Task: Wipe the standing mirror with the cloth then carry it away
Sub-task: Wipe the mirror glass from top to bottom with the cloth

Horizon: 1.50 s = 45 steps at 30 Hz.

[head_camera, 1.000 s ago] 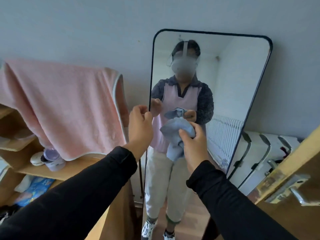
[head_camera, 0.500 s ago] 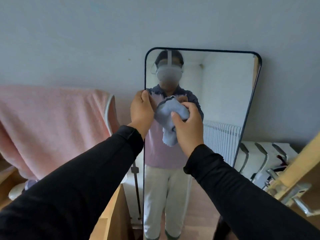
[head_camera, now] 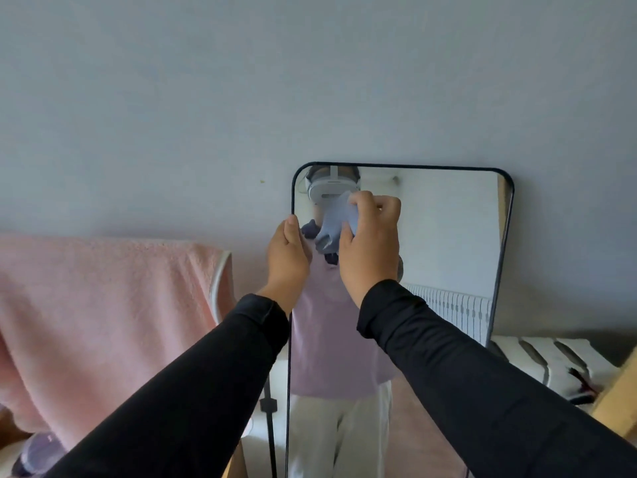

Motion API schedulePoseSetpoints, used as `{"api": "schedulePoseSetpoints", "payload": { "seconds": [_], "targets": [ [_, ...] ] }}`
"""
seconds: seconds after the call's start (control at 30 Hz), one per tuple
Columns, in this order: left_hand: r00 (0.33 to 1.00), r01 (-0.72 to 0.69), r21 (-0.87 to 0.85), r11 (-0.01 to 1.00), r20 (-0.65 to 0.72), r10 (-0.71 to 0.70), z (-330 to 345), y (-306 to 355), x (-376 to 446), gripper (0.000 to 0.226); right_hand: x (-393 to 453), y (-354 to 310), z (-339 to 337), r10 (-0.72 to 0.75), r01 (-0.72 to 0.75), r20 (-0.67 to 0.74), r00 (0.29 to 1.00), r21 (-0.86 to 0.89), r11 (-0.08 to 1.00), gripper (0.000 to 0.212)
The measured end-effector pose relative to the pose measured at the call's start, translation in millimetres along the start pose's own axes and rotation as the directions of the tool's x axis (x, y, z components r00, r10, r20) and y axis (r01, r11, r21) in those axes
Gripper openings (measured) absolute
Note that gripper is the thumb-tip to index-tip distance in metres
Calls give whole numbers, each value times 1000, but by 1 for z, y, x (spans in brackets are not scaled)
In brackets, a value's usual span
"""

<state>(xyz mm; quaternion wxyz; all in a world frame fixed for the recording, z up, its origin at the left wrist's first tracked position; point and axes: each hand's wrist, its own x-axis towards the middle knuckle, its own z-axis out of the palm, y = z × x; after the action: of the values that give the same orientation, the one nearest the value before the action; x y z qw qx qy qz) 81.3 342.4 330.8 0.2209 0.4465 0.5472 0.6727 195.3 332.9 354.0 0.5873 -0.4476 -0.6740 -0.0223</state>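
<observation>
Against mirror (head_camera: pixel 448 236), cloth (head_camera: pixel 332 225) (bunched) between hands.

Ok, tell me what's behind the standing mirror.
Behind the standing mirror is the plain grey-blue wall. A thin black support leg shows past its left edge. Whatever lies directly behind the glass is covered, so the rest of the stand cannot be seen.

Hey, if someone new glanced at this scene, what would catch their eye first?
Probably the tall black-framed mirror leaning on the pale wall, right of centre, with the right hand pressing a bunched blue cloth near its top. The left hand grips the mirror's left edge. A big pink towel hangs at the left.
</observation>
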Motion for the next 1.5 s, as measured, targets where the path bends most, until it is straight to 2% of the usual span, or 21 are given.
{"api": "schedulePoseSetpoints", "payload": {
  "seconds": [0.13, 0.27, 0.43, 0.6, 0.67, 0.77, 0.87, 0.93, 0.97, 1.07, 1.1, 1.2, 1.27, 1.33, 1.4, 1.5],
  "targets": [
    [999, -46, 24, 999, -17, 46, 1, -4, 1, 45, 2, 4, 23, -156, 164, 62, 986, -156, 974, 40],
    [996, -88, 42, 995, -10, 89, 1, -9, 4, 47, -3, 7, 31, -212, 236, 121, 970, -256, 937, 39],
    [993, -118, 71, 990, -12, 119, 0, -20, 10, 51, -7, 7, 30, -315, 369, 231, 921, -246, 896, 47],
    [973, -226, 165, 960, -13, 232, 1, -25, 14, 53, 18, 4, 32, -320, 336, 116, 940, -184, 923, 48],
    [967, -247, 162, 955, -15, 253, 2, -27, 15, 53, 21, 2, 36, -352, 368, 120, 928, -164, 915, 46],
    [970, -242, 107, 964, -3, 243, 3, -33, 18, 50, 17, 1, 39, -487, 523, 194, 852, -247, 816, 29],
    [964, -263, 100, 960, -25, 266, 4, -34, 18, 47, 26, 6, 35, -644, 692, 256, 721, -312, 651, 35],
    [963, -257, 116, 959, -46, 264, 5, -30, 16, 51, 43, 14, 31, -701, 743, 262, 663, -350, 571, 28],
    [968, -238, 107, 965, -48, 244, 5, -28, 15, 53, 53, 17, 29, -690, 720, 238, 684, -372, 585, 28],
    [972, -227, 113, 967, -30, 232, 4, -29, 14, 52, 63, 11, 29, -504, 503, 106, 857, -381, 775, 36],
    [972, -225, 122, 967, -36, 230, 4, -30, 15, 52, 58, 6, 33, -471, 470, 98, 877, -385, 794, 38],
    [976, -208, 112, 972, -44, 214, 4, -33, 17, 56, 37, -4, 41, -477, 518, 207, 854, -409, 751, 46],
    [971, -232, 119, 965, -36, 238, 3, -31, 17, 56, 33, 0, 40, -503, 595, 318, 804, -422, 684, 54],
    [968, -241, 133, 961, -43, 248, 3, -28, 15, 53, 41, 12, 31, -546, 657, 367, 753, -458, 599, 54],
    [973, -221, 106, 970, -43, 227, 3, -25, 13, 52, 50, 27, 18, -526, 617, 333, 783, -528, 584, 56],
    [981, -188, 72, 979, -37, 191, 2, -26, 12, 53, 48, 41, 6, -387, 396, 159, 908, -624, 673, 52]
  ]
}}
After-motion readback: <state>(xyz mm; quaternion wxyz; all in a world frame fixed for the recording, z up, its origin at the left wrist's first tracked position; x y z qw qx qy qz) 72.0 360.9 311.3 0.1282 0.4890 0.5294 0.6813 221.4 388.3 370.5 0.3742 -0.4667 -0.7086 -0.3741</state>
